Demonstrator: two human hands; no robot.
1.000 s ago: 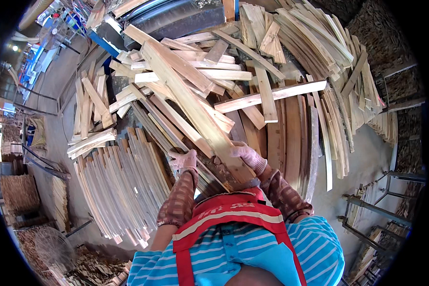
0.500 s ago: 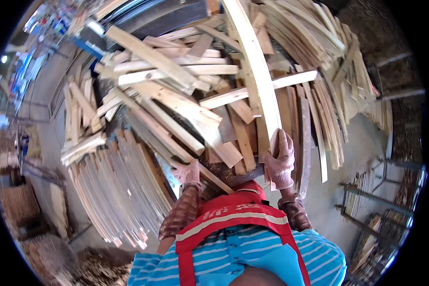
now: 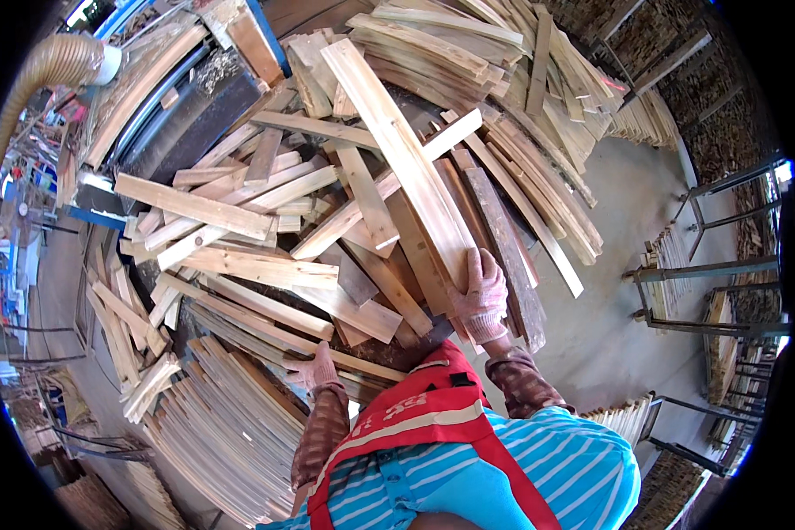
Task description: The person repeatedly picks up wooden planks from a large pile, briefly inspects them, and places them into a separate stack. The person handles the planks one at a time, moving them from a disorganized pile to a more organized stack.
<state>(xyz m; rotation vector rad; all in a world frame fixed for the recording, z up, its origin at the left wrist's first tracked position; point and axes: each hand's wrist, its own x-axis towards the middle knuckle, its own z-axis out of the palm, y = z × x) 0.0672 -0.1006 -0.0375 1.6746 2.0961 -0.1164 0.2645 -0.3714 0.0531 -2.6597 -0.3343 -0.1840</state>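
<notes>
My right hand [image 3: 480, 300], in a pale pink work glove, is closed round the near end of a long pale plank [image 3: 397, 146]. The plank slants away to the far left above a heap of loose boards [image 3: 278, 265], over a crossing light strip [image 3: 455, 134]. To the left, my left hand [image 3: 314, 369], in a similar glove, has its fingers apart and holds nothing. It is beside the near edge of the heap, close to a long thin strip [image 3: 283, 331]; whether it touches that strip is not clear.
A stack of thin strips [image 3: 230, 424] lies at near left. More planks [image 3: 539, 177] are stacked at far right. Metal racks [image 3: 707, 269] stand on the right. A dark machine bed [image 3: 194, 110] and a ribbed hose [image 3: 57, 66] are at far left.
My view has turned, so the heap sits farther left and the machine bed shows more. The plank in my right hand now leans left, its far end in view. My left hand stays by the heap.
</notes>
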